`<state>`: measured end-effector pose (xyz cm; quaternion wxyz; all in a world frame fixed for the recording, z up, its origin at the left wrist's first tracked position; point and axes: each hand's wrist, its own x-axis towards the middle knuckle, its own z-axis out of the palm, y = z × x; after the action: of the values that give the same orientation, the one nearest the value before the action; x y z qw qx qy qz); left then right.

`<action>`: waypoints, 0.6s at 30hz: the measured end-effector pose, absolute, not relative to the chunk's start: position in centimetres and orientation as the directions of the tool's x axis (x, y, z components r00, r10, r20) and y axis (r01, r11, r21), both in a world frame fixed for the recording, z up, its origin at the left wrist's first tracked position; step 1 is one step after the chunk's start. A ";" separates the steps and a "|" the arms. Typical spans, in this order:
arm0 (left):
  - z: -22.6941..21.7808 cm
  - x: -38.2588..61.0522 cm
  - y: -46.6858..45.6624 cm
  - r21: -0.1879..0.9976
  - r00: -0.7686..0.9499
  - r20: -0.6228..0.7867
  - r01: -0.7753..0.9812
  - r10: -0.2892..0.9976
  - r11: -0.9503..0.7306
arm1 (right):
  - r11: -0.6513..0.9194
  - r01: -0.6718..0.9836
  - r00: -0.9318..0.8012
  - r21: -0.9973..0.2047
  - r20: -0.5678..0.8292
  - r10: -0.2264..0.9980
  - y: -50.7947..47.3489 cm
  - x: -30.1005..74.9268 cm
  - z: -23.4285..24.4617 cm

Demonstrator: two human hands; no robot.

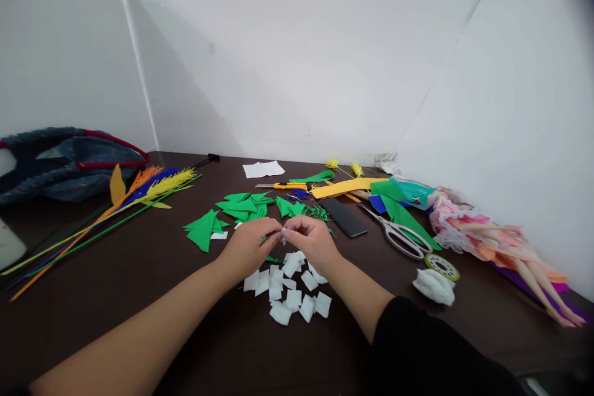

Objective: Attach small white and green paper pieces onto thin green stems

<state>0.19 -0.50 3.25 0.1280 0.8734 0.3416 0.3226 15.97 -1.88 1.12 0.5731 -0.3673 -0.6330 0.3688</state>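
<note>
My left hand (253,242) and my right hand (312,240) meet over the middle of the table, fingertips pinched together. Between them is a small white piece (283,234), perhaps tissue or cotton; most of it is hidden by the fingers. Below the hands lie several small white squares (293,300), loosely scattered. Just beyond my left hand are several green crepe paper pieces (245,204), cut to points. Thin green shreds (320,213) lie beyond my right hand.
To the right are a dark flat slab (344,218), scissors (403,236), a tape roll (442,266), a white wad (434,286) and dolls (492,229). A yellow cutter (290,185) lies behind. On the left are colored paper stalks (116,213) and a denim bag (69,164).
</note>
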 end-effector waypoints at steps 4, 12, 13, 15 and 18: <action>3.3 0.1 -0.6 0.453 0.536 0.499 0.509 0.681 -0.732 | 0.493 0.089 -0.071 -0.866 0.488 0.870 -1.6 16.2 0.9; 2.8 0.0 0.0 0.605 0.361 0.393 0.590 0.846 -0.534 | 0.325 -0.202 0.007 -0.924 0.330 0.944 -1.5 16.5 1.3; 2.7 0.0 0.2 0.608 0.342 0.380 0.608 0.859 -0.511 | 0.304 -0.226 0.011 -0.925 0.310 0.951 -1.4 16.6 1.3; 2.5 -0.1 0.5 0.641 0.327 0.356 0.596 0.875 -0.484 | 0.284 -0.227 0.021 -0.932 0.286 0.958 -1.3 16.6 1.2; 2.5 -0.1 0.3 0.795 0.391 0.311 0.393 0.866 -0.462 | 0.284 -0.151 0.024 -0.947 0.283 0.959 -1.3 16.6 1.3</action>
<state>-0.07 0.28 2.51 0.3194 0.7704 0.4086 0.3709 16.56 -1.31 1.30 0.6040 -0.3835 -0.5263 0.4595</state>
